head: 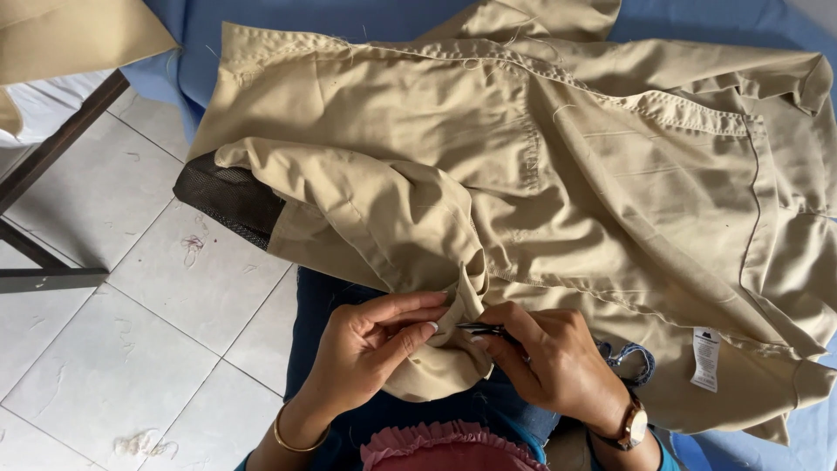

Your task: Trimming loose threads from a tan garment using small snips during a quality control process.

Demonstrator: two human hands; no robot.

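A beige garment (558,166) lies spread over my lap and a blue surface (349,17). My left hand (370,344) pinches a fold of the beige cloth near its lower edge, thumb and fingers closed on it. My right hand (549,358) grips a small dark metal tool (479,330), its tip against the same fold, right beside my left fingertips. A gold bangle sits on my left wrist and a brown watch (634,427) on my right. A black mesh lining (228,196) shows at the garment's left end.
A white label (704,358) hangs from the garment at the right. White floor tiles (113,349) with scattered thread scraps lie to the left. A dark table frame (44,157) stands at far left, with more beige cloth (70,35) on top.
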